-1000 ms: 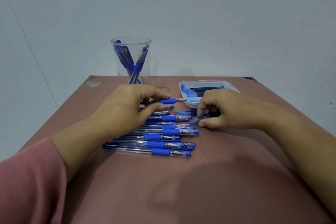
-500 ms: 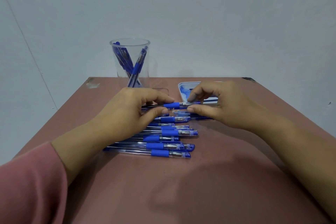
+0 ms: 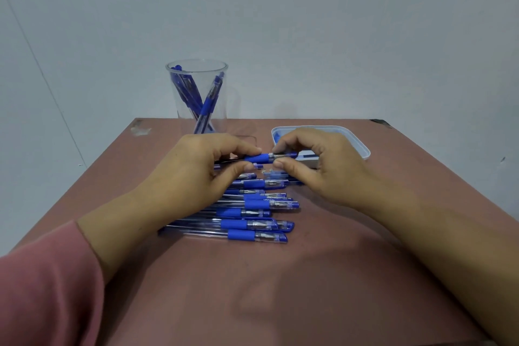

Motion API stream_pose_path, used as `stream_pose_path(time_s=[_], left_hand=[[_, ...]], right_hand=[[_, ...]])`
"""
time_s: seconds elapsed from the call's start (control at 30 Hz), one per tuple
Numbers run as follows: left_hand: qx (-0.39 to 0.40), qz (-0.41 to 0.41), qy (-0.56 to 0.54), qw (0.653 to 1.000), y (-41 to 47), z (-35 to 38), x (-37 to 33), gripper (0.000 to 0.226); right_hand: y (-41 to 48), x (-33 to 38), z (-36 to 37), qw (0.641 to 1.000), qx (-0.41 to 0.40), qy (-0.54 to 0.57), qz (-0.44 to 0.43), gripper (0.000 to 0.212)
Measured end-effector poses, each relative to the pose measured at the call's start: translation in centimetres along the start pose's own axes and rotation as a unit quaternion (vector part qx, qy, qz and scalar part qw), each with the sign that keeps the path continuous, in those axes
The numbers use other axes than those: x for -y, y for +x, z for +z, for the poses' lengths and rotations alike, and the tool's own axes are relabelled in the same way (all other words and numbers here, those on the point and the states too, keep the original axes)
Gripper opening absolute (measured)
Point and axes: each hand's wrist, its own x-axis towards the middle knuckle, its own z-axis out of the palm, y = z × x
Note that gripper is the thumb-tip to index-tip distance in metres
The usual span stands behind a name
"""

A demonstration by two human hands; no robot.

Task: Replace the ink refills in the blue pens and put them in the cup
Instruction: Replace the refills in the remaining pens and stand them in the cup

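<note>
Just above the table both hands hold one blue pen [image 3: 259,159] level. My left hand [image 3: 193,168] grips its barrel at the blue rubber grip. My right hand [image 3: 317,166] pinches the pen's cap end between thumb and fingers. Below them several blue pens [image 3: 252,215] lie side by side in a row on the table. A clear plastic cup [image 3: 196,87] stands at the back left with several blue pens leaning inside. A white tray [image 3: 362,149] with blue refills sits behind my right hand, mostly hidden by it.
The reddish-brown table [image 3: 280,289] has bare surface in front of the pen row. Its back edge runs close to a pale wall. A pink sleeve [image 3: 47,289] covers my left forearm at the lower left.
My right hand rose from the table beside the pen row to the tip of the pen in my left hand, and now pinches a blue cap on that end. The left hand barely moved.
</note>
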Motion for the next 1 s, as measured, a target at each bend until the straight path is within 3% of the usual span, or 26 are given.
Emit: stream_pose_path(time_s=[0.13,0.27,0.43,0.87,1.0], left_hand=[[0.036,-0.006,0.065,0.997,-0.4,-0.2,0.2,0.045],[0.068,-0.086,0.141,0.984,-2.0,-1.0,-0.1,0.079],[0.166,-0.134,0.182,0.960,-4.8,-0.9,-1.1,0.104],[0.173,-0.141,0.187,0.957,-5.6,-0.5,-1.1,0.104],[0.174,-0.139,0.189,0.956,-5.6,-0.5,-1.0,0.104]], right_hand=[[0.0,-0.2,-0.4,0.999,0.007,0.023,0.037,0.016],[0.1,-1.2,-1.9,0.993,-0.036,0.070,0.093,0.015],[0.5,-1.0,-3.1,0.976,-0.096,0.155,0.122,0.012],[8.0,1.8,-6.0,0.930,-0.284,0.223,0.071,0.010],[11.9,2.0,-4.0,0.929,-0.290,0.222,0.066,0.015]])
